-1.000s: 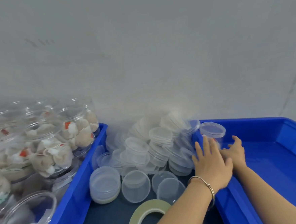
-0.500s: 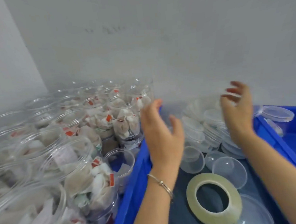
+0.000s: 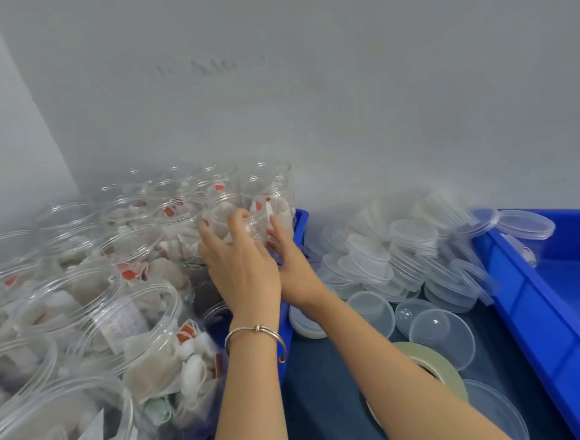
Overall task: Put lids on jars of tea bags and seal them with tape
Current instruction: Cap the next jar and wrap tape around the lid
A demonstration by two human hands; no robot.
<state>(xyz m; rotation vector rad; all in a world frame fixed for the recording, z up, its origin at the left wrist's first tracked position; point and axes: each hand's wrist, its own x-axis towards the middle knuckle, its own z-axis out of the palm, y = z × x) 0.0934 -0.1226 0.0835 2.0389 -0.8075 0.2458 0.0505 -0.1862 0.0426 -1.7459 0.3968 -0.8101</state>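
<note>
Several open clear jars of tea bags (image 3: pixel 144 319) fill a blue tray (image 3: pixel 302 224) on the left. My left hand (image 3: pixel 242 268) and my right hand (image 3: pixel 293 267) grip one jar (image 3: pixel 224 212) near the tray's far right corner, one on each side of it. The jar has no lid and shows tea bags with red tags. A heap of clear lids (image 3: pixel 386 247) lies to the right of the tray. A roll of pale tape (image 3: pixel 432 364) lies flat on the dark surface, partly hidden under my right forearm.
A second blue tray (image 3: pixel 528 309) stands at the right, with a lidded jar (image 3: pixel 526 229) in its far left corner. Loose lids (image 3: pixel 441 336) lie face up between the two trays. A grey wall rises close behind everything.
The view has swung left from the right tray to the jar tray. Both hands crossed over from the lidded jar and now hold a jar of tea bags.
</note>
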